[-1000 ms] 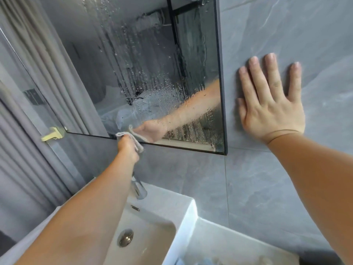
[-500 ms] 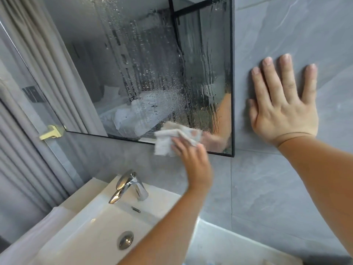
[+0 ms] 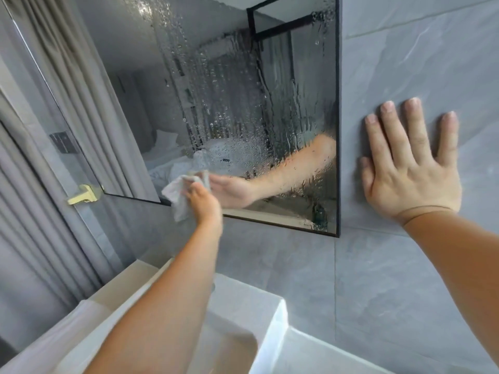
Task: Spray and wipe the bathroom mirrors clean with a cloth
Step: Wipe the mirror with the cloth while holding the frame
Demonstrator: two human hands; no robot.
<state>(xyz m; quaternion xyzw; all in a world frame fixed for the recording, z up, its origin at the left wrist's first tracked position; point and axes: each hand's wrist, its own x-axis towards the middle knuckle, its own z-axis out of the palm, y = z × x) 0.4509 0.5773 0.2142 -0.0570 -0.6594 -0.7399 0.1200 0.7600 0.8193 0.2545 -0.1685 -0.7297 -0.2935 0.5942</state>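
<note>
Since half a second ago the left hand [image 3: 205, 205] has swept back leftward along the lower edge of the mirror [image 3: 243, 90], taking the cloth [image 3: 175, 195] away from the mirror's bottom right corner. The right hand has kept its place on the wall.

At the far left hangs a grey pleated curtain [image 3: 32, 238]. Beside it a brass fitting [image 3: 82, 195] sits at the mirror's lower left corner.

The dark-framed mirror is mounted on the wall, and its middle and right parts are covered with droplets [image 3: 232, 130] and runs of liquid. It reflects the person's left forearm.

The pale cloth lies bunched against the glass at the bottom left of the mirror, hanging over the lower frame onto the tile. The left hand grips it, fingers curled round the bunched fabric. The hand is a little blurred, so how each finger lies cannot be told.

Below, partly hidden by the left forearm, stands a white basin [image 3: 243, 306].

To the right of the mirror the right hand [image 3: 410, 179] presses flat on the grey tiled wall [image 3: 405, 292]. Its fingers are straight and spread wide and hold nothing, and the thumb is near the mirror's right edge but apart from it.
</note>
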